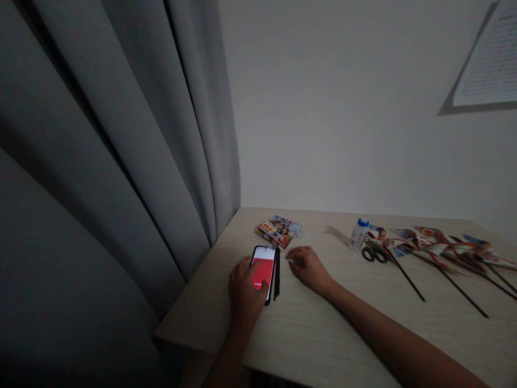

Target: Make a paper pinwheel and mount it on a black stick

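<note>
Left hand lower centre, thumb on red-screened phone; right hand flat, fingers loosely spread on tabletop. Finished paper flags at right (printed paper stack remains uncut).

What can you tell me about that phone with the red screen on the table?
The phone is a slim dark-edged slab lying flat, face up, on the pale wooden table near the curtain. Its lit screen glows mostly red with a white strip on top. The left hand rests on its lower part, thumb on the screen. Thin black sticks lie along its right edge.
</note>
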Motion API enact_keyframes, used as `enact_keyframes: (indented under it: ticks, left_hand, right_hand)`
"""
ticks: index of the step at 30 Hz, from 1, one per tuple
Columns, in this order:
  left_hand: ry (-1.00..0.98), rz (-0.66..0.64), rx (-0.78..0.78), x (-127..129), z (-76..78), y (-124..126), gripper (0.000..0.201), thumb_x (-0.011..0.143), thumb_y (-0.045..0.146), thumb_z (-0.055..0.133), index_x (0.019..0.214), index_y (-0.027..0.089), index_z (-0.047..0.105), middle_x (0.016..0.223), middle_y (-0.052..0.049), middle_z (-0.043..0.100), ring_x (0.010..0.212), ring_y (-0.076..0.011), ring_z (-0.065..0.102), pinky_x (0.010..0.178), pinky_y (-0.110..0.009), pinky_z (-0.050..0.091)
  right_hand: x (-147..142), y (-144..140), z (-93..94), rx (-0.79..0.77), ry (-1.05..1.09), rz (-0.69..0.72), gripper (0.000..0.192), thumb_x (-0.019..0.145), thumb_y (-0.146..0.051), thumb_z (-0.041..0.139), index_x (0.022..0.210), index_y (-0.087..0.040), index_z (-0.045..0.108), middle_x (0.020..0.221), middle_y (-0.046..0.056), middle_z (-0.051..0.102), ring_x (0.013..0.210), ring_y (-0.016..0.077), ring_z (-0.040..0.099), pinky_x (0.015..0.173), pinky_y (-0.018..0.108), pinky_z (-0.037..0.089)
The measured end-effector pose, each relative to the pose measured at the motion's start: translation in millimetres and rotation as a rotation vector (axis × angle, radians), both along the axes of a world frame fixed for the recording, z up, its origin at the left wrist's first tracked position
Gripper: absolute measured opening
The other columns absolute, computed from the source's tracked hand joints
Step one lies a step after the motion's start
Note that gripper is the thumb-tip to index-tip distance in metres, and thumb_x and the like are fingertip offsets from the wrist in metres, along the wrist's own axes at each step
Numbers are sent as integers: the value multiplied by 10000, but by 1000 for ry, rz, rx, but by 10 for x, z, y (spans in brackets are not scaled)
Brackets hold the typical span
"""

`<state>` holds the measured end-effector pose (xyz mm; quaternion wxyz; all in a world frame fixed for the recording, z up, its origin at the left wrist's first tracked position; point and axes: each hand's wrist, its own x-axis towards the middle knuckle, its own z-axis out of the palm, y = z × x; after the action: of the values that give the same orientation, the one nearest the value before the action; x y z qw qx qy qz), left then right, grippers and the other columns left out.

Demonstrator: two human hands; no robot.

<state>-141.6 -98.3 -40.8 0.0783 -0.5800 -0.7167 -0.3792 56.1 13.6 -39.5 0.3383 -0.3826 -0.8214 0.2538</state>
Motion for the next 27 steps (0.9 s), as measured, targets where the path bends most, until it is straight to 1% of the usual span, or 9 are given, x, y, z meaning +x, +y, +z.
enact_keyframes:
  ticks: [6,10,18,23,27]
  left_hand:
    - [0,-5,-16,2,3,6,476,724,89,654,1171,235,731,1337,-98,630,1243,-313,557,1100,-488,466]
    - [2,-9,-10,5,10,5,471,722,86,659,1158,247,735,1327,-93,634,1241,-307,562,1095,-491,468]
    - [8,-10,-3,3,2,6,483,711,74,660,1140,278,744,1318,-74,637,1238,-301,568,1090,-489,469]
    - [13,-7,-2,9,6,4,476,717,68,651,1137,270,747,1316,-77,637,1243,-298,567,1099,-479,467]
    - [21,-2,-14,4,6,4,471,718,71,655,1137,265,752,1324,-85,633,1234,-308,568,1089,-489,476]
  right_hand:
    - [0,14,-17,2,-27,1,273,813,-107,638,1011,-221,787,1159,78,745,1136,269,601,1043,449,461]
    - [-5,19,-28,14,-42,-1,266,822,-116,636,1020,-217,781,1164,83,743,1136,266,605,1049,448,455]
    - [-9,-7,-5,18,-63,-5,251,834,-126,632,1018,-222,773,1162,80,738,1141,263,605,1043,436,452]
    - [-11,-14,2,44,-99,-7,248,846,-134,616,1021,-220,769,1162,79,735,1113,259,607,1008,417,460]
    - [-9,-19,12,47,-108,2,245,851,-142,613,1029,-217,764,1160,79,734,1109,257,601,1009,411,455]
